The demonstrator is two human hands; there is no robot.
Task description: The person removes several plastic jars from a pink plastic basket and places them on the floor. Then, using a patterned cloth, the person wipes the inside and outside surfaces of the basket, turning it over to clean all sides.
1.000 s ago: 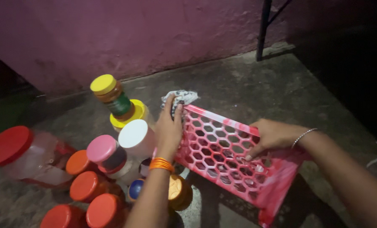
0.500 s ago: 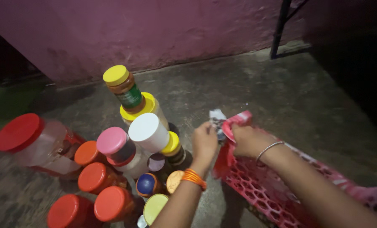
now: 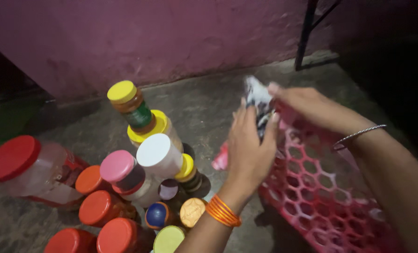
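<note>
Left hand (image 3: 248, 147) and right hand (image 3: 307, 105) are close together at the top rim of a pink basket (image 3: 321, 187), both on a crumpled wrapper (image 3: 259, 104) held above that rim. Left fingers curl up against the wrapper from below; right fingers pinch it from the far side, though motion blur makes the exact grip hard to read. The wrapper is whitish with dark print, blurred, and its kind cannot be told. The basket is plastic with a honeycomb mesh wall, tilted, its lower part cut off at the frame edge. Orange bangles (image 3: 223, 211) sit on the left wrist, a thin metal bracelet (image 3: 358, 135) on the right. Left of the hands, jars stand packed on a rough concrete floor (image 3: 209, 103): a yellow-lid jar (image 3: 129, 105) with a green label, a white-lid jar (image 3: 157, 152), a pink-lid jar (image 3: 120, 168), and a big clear jar (image 3: 26, 168) with a red lid lying on its side. Orange-lid jars (image 3: 96, 211) at the bottom are partly cut off; the smaller ones in between overlap and are dim. Behind is a rough pink wall (image 3: 171, 37) and a dark metal leg (image 3: 305, 35), the right side lost in shadow.
</note>
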